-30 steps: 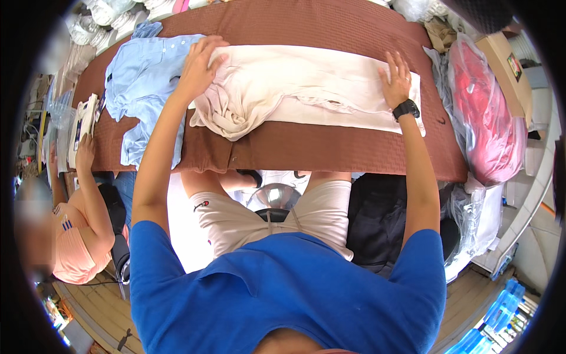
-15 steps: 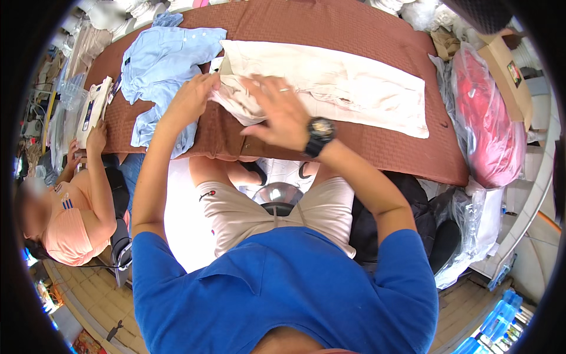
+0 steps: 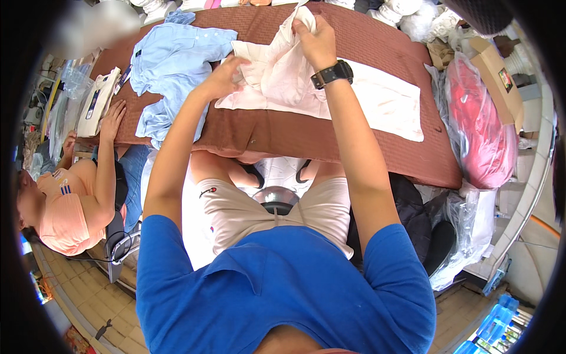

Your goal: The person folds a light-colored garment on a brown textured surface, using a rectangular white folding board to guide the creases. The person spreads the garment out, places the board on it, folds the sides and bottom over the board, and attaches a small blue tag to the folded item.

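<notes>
A pale pink garment (image 3: 377,97) lies lengthwise across the brown cloth-covered table. My right hand (image 3: 319,44), at the end of the arm with the black watch, is closed on a bunched part of it. That part is lifted above the rest and hangs in folds. At the garment's left end is my left hand (image 3: 224,79), its fingers apart and curved against the cloth; their tips are partly lost in it. Just left of that hand a light blue shirt (image 3: 171,59) lies spread on the table, its lower part crumpled toward me.
At the left a co-worker in an orange top (image 3: 76,203) has a hand on a folded cream garment (image 3: 97,103). A clear bag of red cloth (image 3: 480,112) and an open cardboard box (image 3: 498,79) stand beyond the table's right end. White wrapped items line the far edge.
My right hand has moved up and away from me, raising part of the pale pink garment. My left hand has shifted right, and its fingers have loosened from a pinch.
</notes>
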{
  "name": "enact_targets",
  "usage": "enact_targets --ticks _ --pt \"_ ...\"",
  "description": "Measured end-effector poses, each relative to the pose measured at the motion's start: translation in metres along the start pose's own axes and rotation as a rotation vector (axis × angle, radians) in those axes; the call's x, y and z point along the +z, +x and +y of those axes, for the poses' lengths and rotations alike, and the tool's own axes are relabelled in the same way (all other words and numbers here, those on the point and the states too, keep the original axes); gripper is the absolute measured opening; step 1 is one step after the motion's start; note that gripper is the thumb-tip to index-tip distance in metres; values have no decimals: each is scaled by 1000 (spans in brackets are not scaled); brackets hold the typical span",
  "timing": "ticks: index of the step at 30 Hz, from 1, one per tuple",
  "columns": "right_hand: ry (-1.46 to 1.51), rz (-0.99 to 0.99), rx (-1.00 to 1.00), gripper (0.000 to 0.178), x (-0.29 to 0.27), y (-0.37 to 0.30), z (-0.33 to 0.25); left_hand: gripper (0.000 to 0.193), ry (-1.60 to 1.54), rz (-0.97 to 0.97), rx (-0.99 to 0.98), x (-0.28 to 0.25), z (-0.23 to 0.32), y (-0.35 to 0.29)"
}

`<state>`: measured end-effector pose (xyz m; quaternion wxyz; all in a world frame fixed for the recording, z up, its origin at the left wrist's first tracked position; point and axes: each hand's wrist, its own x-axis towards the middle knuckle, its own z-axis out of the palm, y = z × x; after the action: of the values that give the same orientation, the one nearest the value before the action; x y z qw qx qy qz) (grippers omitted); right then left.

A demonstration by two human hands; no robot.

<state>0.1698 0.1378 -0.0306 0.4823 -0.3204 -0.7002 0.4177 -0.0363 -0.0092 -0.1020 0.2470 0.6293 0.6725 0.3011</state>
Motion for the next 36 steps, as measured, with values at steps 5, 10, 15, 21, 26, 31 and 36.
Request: enact_targets --ticks 5,10,15,21,26,31,36 --pt "339 -97 116 17 -54 19 -4 54 122 87 235 21 -64 5" --pt "502 -40 146 23 -119 32 19 45 -130 49 32 25 -61 10" --pt "109 176 341 41 -152 10 73 42 -13 145 -93 31 -56 15" --pt "-854 266 326 41 -147 -33 137 45 390 185 -65 28 -41 14" --pt "-829 -124 -330 38 -116 -22 112 50 416 284 188 51 33 43" --pt "-1119 -395 -23 67 -83 -59 117 63 747 267 105 108 24 48" --pt "-1094 -429 99 77 -84 -71 129 69 761 285 -11 119 0 45"
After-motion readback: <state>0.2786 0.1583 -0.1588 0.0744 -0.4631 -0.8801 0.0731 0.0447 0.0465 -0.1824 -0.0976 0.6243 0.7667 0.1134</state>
